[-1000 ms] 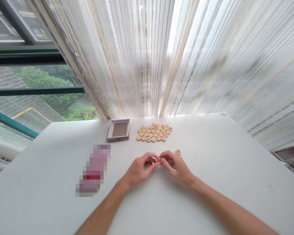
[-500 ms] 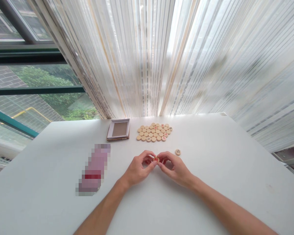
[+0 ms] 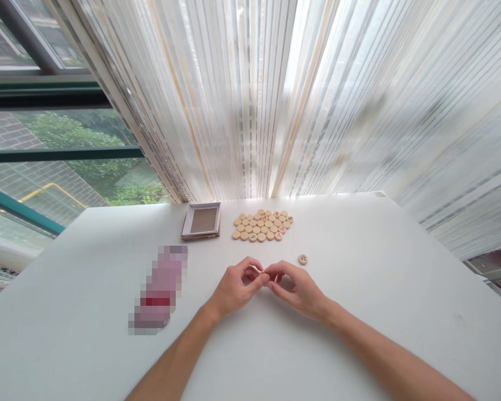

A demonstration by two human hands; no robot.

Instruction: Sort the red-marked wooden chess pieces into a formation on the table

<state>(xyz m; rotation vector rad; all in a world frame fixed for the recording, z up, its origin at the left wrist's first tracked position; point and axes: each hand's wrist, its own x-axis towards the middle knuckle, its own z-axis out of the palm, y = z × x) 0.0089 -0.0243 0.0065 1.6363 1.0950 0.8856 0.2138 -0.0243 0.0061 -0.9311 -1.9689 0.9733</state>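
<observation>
My left hand (image 3: 236, 287) and my right hand (image 3: 299, 287) meet just above the table, fingertips and thumbs pinched together. Between them they grip a round wooden Chinese chess piece (image 3: 263, 272). Only a sliver of its pale edge shows; the fingers cover the rest. A single piece with a black character (image 3: 303, 259) lies face up beyond my right hand. Farther back, a tight cluster of chess pieces (image 3: 256, 230) rests flat, mostly blank side up, with several showing red or black characters.
A shallow open box (image 3: 187, 227) with a white rim and brown bottom stands left of the cluster. A pixelated pinkish long object (image 3: 161, 289) lies left of my hands. The white table (image 3: 379, 267) reaches back to a striped curtain (image 3: 250, 111), with a window at the left.
The piece in my fingers has turned: its red character faced up before and is now out of sight. Both hands stay in nearly the same place.
</observation>
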